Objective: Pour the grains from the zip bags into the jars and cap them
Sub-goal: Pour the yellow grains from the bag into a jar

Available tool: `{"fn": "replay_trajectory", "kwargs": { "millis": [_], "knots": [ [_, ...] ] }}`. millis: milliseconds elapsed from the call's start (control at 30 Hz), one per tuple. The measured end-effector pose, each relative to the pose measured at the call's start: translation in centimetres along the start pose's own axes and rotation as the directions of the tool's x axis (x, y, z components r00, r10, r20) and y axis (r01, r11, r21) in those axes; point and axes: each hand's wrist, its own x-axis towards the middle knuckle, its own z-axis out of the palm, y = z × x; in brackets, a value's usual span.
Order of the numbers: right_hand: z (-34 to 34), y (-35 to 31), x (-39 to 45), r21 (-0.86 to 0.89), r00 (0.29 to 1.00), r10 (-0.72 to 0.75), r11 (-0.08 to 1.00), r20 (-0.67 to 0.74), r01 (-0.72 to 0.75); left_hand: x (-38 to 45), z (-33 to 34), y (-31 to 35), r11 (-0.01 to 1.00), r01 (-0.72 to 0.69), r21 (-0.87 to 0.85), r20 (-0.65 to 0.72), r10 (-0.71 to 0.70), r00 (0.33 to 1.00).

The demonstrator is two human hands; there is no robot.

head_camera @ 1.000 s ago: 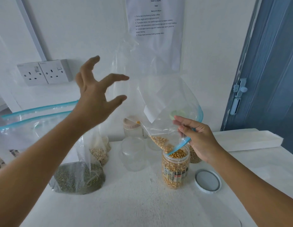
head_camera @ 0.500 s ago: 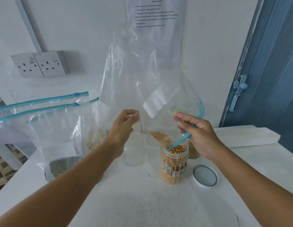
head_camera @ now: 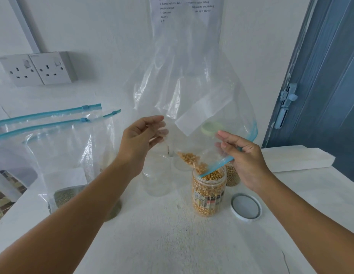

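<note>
A large clear zip bag is tipped mouth-down over a labelled plastic jar. Yellow corn kernels lie in the bag's low corner, at the jar's mouth. The jar is nearly full of corn. My right hand pinches the bag's blue zip rim just above the jar. My left hand holds the bag's left edge, its fingertips showing through the plastic. The jar's white lid lies upside down on the table to the right. An empty clear jar stands left of the corn jar.
Two more zip bags stand at the left, one holding green grains. A jar of pale beans stands behind the corn jar. A white block lies at the right, beside a blue door. Wall sockets sit at upper left.
My left hand came down from a raised, spread pose and took hold of the bag's left edge. My right hand kept its pinch on the zip rim over the jar.
</note>
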Motion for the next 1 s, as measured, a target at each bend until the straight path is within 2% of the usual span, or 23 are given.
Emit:
{"fn": "replay_trajectory", "kwargs": {
  "millis": [533,733,867,1000],
  "knots": [
    [-0.3,0.6,0.1,-0.003,0.999,-0.022,1.0,-0.024,0.022,-0.2,0.3,0.5,0.986,-0.139,0.096,0.076,0.132,0.988],
    [-0.5,0.9,0.0,0.063,1.0,-0.019,0.998,-0.021,0.02,-1.7,0.7,-1.4,0.994,-0.008,0.107,0.213,-0.015,0.977],
    [-0.6,1.1,-0.1,0.084,0.999,-0.026,0.996,-0.023,0.028,-2.8,1.6,-3.0,0.979,0.098,0.18,0.336,-0.155,0.929],
    [-0.9,1.0,-0.2,0.096,0.999,-0.03,0.995,-0.04,0.033,-2.3,2.7,-3.5,0.986,0.091,0.14,0.238,-0.123,0.963]
  ]
}}
